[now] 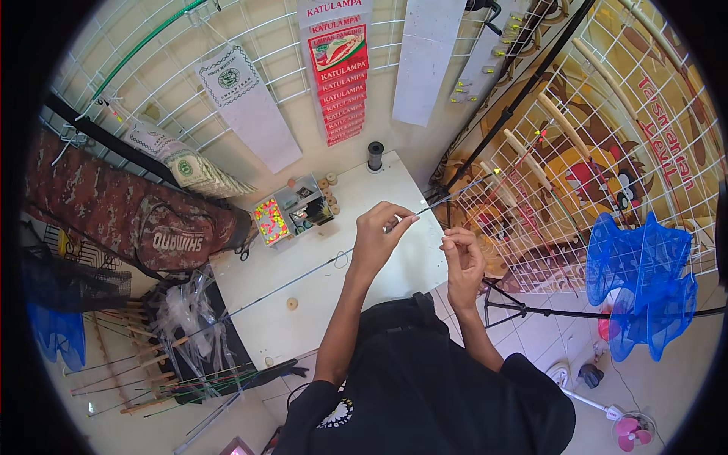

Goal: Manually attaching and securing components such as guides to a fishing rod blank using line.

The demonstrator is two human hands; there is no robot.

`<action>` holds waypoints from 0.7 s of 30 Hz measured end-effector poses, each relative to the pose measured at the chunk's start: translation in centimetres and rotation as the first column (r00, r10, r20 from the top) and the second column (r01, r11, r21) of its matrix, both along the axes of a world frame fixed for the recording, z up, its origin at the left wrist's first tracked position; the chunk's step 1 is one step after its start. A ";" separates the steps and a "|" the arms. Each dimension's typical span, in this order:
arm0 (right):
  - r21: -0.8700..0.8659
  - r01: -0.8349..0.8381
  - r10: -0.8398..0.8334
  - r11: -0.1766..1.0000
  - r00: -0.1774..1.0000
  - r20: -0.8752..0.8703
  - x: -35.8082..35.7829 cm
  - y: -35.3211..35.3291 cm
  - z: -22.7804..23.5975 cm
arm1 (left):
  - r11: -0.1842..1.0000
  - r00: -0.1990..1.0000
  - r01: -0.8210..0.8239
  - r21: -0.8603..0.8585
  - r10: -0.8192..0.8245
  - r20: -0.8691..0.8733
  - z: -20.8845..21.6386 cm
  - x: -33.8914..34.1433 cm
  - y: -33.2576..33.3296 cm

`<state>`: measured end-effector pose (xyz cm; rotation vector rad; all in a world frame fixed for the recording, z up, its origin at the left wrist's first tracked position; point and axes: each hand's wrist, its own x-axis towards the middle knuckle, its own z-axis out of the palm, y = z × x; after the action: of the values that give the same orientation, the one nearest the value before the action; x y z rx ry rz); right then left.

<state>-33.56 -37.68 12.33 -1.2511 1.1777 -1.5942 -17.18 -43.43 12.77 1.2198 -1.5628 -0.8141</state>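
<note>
A thin blue-grey fishing rod [303, 274] slants across the white table from the lower left. My left hand [381, 236] pinches it between thumb and fingertips over the table's right part. Beyond those fingers the slim end continues up to the right, toward a small yellow tip by the wall grid. Just right of the table edge is my right hand [463, 265], its thumb and fingers pressed together. Whatever lies in that pinch is too small to make out. A thin loop of line [342, 260] shows beside the rod, left of my left wrist.
On the white table [303, 322] stand a clear organiser box [307, 186] with bright beads [271, 221], several wooden discs [331, 193], a dark spool [374, 155] and scissors [243, 252]. A camouflage rod bag [144, 212] leans left. Blue nets [644, 280] hang right.
</note>
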 end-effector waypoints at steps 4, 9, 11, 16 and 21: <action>-0.005 -0.006 0.006 1.000 1.000 0.020 0.2 0.0 0.1 | 1.000 0.994 -0.005 -0.004 0.005 -0.106 -0.4 0.1 0.0; -0.017 0.001 -0.001 1.000 1.000 0.009 0.1 0.0 0.1 | 0.997 0.973 0.022 0.076 -0.004 -0.232 -0.5 0.5 0.2; 0.000 0.001 -0.001 1.000 1.000 0.031 0.2 0.0 0.3 | 0.998 0.964 0.026 0.062 -0.008 -0.265 -0.9 0.6 0.1; -0.014 0.004 -0.004 1.000 1.000 0.015 0.3 0.1 0.6 | 0.999 0.942 0.050 0.017 -0.041 -0.334 -1.4 1.0 0.1; -0.036 0.020 -0.019 0.999 0.999 0.049 0.5 0.4 1.6 | 0.997 0.953 0.075 -0.029 -0.081 -0.291 -0.6 1.1 1.1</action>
<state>-33.03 -37.28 13.97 -1.2207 1.1382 -1.6583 -16.07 -42.37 12.22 0.9791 -1.3792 -0.9822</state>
